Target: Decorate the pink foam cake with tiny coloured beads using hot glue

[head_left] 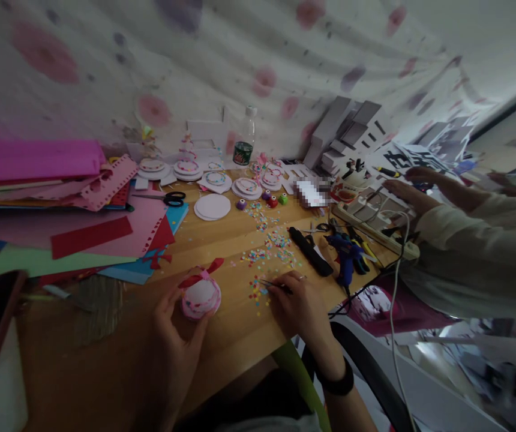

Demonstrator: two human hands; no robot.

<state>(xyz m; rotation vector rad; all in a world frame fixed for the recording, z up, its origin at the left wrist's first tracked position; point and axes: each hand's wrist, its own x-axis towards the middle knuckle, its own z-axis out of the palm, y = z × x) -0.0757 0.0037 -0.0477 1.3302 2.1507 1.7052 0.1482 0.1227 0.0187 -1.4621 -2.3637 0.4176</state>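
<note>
Head cam: round pink-trimmed piece [201, 295] sits on the tabletop [235, 339], lower centre of frame, just L of the middle. L hand [177, 327] has it, fingers clamped round its rim, thumb on the near side. R hand [296, 300], lower centre-right, has thumb & index together on a thin dark tool [265, 282], prob. tweezers, tho it's too dim & small to be sure; tip is over a loose patch of coloured dots [256, 292].

Progress, as I read it: the piece is well along. Pink trim's on, a few coloured bits show round the edge, & a red ribbon [215, 264] stands at the far side. What's left looks like more dots, since plenty lie loose & the white top is mostly plain.

Upper centre, a row of similar pieces w/ beaded rings, e.g. one w/ a tall topper [187, 168], looks more or less done. Plain white disc [212, 207] in front of them is undecorated. Spare red bow [158, 260] lies centre-left, apart from the piece. Blue glue gun [347, 261] is right of centre, nr the pliers [361, 255].
</note>
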